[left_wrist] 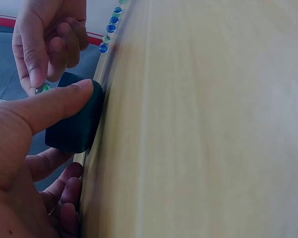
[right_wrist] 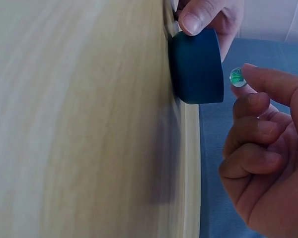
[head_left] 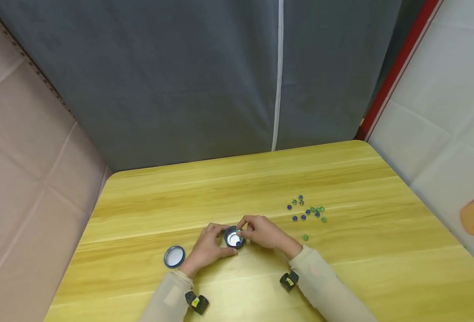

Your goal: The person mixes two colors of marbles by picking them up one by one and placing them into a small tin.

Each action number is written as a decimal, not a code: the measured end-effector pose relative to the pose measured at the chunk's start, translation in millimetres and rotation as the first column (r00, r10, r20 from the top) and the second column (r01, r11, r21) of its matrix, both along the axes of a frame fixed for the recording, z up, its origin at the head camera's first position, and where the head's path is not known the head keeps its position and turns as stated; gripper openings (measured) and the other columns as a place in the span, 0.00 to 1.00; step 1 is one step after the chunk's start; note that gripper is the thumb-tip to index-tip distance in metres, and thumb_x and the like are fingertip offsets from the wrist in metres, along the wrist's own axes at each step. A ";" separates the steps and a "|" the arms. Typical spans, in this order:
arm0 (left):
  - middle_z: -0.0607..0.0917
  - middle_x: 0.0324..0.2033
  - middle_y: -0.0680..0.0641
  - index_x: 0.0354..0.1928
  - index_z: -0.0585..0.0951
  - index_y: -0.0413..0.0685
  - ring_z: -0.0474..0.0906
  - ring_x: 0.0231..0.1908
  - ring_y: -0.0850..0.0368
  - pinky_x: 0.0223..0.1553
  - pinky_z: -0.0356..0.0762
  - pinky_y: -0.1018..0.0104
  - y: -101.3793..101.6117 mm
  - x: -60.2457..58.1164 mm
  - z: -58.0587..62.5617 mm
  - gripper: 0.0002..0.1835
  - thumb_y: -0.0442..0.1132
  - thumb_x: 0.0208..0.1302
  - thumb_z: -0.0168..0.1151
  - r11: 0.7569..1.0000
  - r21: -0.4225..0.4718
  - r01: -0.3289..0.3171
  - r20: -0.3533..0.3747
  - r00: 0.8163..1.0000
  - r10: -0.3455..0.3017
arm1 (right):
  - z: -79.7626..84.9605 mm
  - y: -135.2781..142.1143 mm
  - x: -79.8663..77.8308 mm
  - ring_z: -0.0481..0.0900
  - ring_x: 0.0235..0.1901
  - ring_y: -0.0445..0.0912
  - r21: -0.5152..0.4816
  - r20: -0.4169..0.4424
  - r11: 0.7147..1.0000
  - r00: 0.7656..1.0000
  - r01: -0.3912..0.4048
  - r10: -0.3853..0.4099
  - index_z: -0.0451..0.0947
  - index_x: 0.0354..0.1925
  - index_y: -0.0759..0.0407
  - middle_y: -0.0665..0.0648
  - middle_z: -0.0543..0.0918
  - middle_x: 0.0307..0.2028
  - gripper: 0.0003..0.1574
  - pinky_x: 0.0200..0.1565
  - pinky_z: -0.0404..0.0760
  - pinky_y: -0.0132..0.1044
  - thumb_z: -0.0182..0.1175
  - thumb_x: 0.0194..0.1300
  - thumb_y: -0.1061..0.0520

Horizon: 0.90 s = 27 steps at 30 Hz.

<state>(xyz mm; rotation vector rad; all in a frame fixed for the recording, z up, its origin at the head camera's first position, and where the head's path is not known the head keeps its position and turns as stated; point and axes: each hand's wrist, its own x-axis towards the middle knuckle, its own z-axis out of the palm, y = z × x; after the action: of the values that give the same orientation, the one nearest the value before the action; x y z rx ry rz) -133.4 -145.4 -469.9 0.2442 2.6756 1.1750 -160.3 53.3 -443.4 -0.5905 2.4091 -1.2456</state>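
Observation:
A small round dark blue tin [right_wrist: 196, 67] stands lidless on the table, its pale inside showing in the head view. My left hand [head_left: 207, 247] holds it from the left, thumb on the near side and fingers round the far side. Between thumb and forefinger, my right hand [head_left: 264, 231] pinches a clear green marble [right_wrist: 237, 78] just above the tin's open rim. One blue marble [head_left: 238, 243] lies inside the tin. To the left of my left hand, the round blue-rimmed lid [head_left: 174, 256] rests on the table.
Several blue and green marbles [head_left: 303, 217] lie scattered to the right, beyond my right hand. A single green marble [head_left: 305, 237] sits nearer to my right wrist. The wooden table [head_left: 204, 197] ends at a grey curtain [head_left: 172, 89] behind, with pale panels on both sides.

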 end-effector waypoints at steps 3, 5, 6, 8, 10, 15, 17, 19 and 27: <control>0.73 0.48 0.51 0.53 0.76 0.56 0.67 0.51 0.50 0.49 0.70 0.51 0.3 0.3 0.4 0.33 0.53 0.40 0.74 1.000 0.003 -0.001 0.003 1.000 0.001 | 0.1 0.1 0.2 0.64 0.13 0.40 -0.001 0.000 1.000 1.000 -0.002 0.002 0.77 0.40 0.53 0.48 0.67 0.16 0.08 0.16 0.62 0.28 0.57 0.63 0.53; 0.73 0.48 0.51 0.53 0.76 0.57 0.67 0.51 0.50 0.49 0.70 0.51 0.1 0.4 0.4 0.33 0.53 0.40 0.74 1.000 0.004 -0.002 0.004 1.000 0.002 | 0.2 0.1 0.4 0.63 0.13 0.40 -0.003 0.003 1.000 1.000 -0.004 0.004 0.77 0.40 0.53 0.48 0.67 0.16 0.08 0.16 0.62 0.28 0.57 0.63 0.53; 0.73 0.48 0.51 0.53 0.76 0.57 0.67 0.51 0.50 0.49 0.70 0.51 0.0 0.4 0.4 0.33 0.53 0.40 0.74 1.000 0.003 -0.003 0.004 1.000 0.003 | 0.2 0.1 0.7 0.63 0.13 0.40 -0.004 0.002 1.000 1.000 -0.006 0.006 0.77 0.40 0.54 0.48 0.67 0.16 0.08 0.16 0.62 0.28 0.57 0.63 0.53; 0.73 0.47 0.51 0.53 0.76 0.57 0.67 0.51 0.51 0.49 0.70 0.52 -0.2 0.3 -0.3 0.33 0.53 0.40 0.74 1.000 0.001 -0.005 0.006 1.000 0.005 | 0.0 0.2 1.2 0.63 0.13 0.40 -0.006 -0.001 1.000 1.000 -0.012 0.012 0.77 0.40 0.54 0.48 0.67 0.16 0.08 0.16 0.62 0.28 0.57 0.63 0.54; 0.73 0.47 0.51 0.53 0.76 0.58 0.67 0.50 0.51 0.48 0.70 0.52 -0.2 0.2 -0.8 0.33 0.53 0.41 0.74 1.000 0.002 -0.005 0.007 1.000 0.005 | -0.5 0.1 1.8 0.64 0.13 0.40 -0.007 -0.005 1.000 1.000 -0.017 0.017 0.77 0.40 0.55 0.48 0.67 0.16 0.08 0.16 0.62 0.28 0.58 0.63 0.54; 0.73 0.47 0.51 0.53 0.76 0.57 0.67 0.50 0.51 0.48 0.69 0.52 0.4 0.0 -1.3 0.33 0.53 0.41 0.74 1.000 0.004 0.000 0.003 1.000 0.000 | -1.9 -0.4 3.3 0.64 0.13 0.40 -0.014 0.002 1.000 1.000 -0.021 0.021 0.77 0.42 0.57 0.48 0.68 0.16 0.10 0.16 0.62 0.27 0.58 0.62 0.55; 0.73 0.47 0.50 0.53 0.76 0.56 0.67 0.50 0.51 0.48 0.69 0.53 0.4 0.1 -1.6 0.33 0.53 0.41 0.74 1.000 0.000 0.003 -0.001 1.000 -0.003 | -2.3 -0.3 3.4 0.64 0.13 0.40 -0.017 0.003 1.000 1.000 -0.022 0.022 0.77 0.43 0.57 0.49 0.68 0.17 0.11 0.16 0.62 0.27 0.58 0.63 0.55; 0.73 0.48 0.50 0.53 0.76 0.55 0.68 0.50 0.51 0.48 0.70 0.53 0.1 0.4 -1.7 0.33 0.53 0.41 0.74 1.000 -0.003 0.004 -0.005 1.000 -0.004 | -2.5 -0.1 3.3 0.64 0.13 0.39 -0.019 0.003 1.000 1.000 -0.022 0.022 0.77 0.43 0.57 0.49 0.69 0.17 0.11 0.15 0.62 0.27 0.58 0.63 0.55; 0.73 0.46 0.52 0.52 0.76 0.58 0.67 0.50 0.51 0.49 0.69 0.52 -0.5 0.9 -1.4 0.32 0.51 0.40 0.75 1.000 0.010 -0.003 -0.002 1.000 0.003 | -0.3 6.4 0.0 0.64 0.13 0.39 -0.004 0.002 1.000 1.000 0.027 -0.027 0.78 0.42 0.56 0.49 0.69 0.16 0.10 0.15 0.62 0.27 0.59 0.61 0.56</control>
<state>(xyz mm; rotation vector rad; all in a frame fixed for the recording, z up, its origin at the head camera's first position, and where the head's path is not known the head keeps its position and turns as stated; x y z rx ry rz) -132.5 -145.9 -471.3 0.2439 2.6736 1.1896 -160.3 59.8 -443.7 -0.5599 2.4207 -1.2617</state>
